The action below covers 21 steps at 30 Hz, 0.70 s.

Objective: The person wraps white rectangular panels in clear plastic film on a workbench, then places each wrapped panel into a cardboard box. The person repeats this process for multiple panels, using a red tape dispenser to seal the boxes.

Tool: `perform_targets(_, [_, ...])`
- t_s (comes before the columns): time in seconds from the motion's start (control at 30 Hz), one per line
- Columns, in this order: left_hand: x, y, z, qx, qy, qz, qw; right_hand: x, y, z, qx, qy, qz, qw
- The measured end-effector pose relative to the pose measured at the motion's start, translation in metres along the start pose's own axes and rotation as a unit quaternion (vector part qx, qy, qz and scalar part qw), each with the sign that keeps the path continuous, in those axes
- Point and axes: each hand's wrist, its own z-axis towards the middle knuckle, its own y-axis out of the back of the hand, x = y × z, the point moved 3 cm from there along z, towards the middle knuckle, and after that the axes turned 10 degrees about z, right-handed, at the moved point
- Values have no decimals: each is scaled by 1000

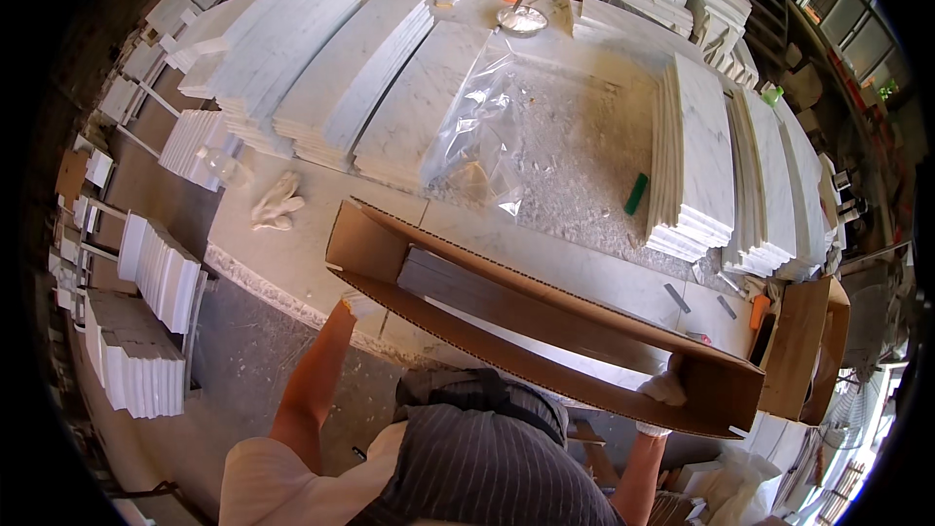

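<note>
A long, narrow cardboard box (458,336) lies slantwise at the front of the work table, its long upper side open. Inside, grey-white stone strips (516,304) rest along the far wall. A white glove covers my left hand (360,305), which is against the near wall close to the box's left end; its fingers are hidden by the cardboard. At the other end, my gloved right hand (665,388) reaches over the near wall, with its fingers inside the box, gripping that side.
Marble slab stacks (390,58) stand at the back left, more slabs (693,156) at the right. Plastic film (482,136) and a green block (636,193) lie between them. Loose gloves (279,203) and a clear bottle (219,164) are left; another cardboard box (794,351) is right.
</note>
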Motion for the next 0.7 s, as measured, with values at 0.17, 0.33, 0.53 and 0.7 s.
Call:
perform_targets(0.17, [-5, -2, 4, -4, -3, 8, 1000, 13, 19, -7, -13, 7, -1, 1000])
perform_targets(0.33, [-5, 5, -1, -19, -4, 14, 1000, 44, 33, 0, -15, 39, -11, 999])
perform_targets(0.53, [-2, 7, -4, -28, 1, 20, 999, 76, 32, 11, 25, 39, -21, 999])
perform_targets(0.7, [-2, 2, -2, -26, 2, 21, 999, 84, 24, 18, 56, 11, -16, 998])
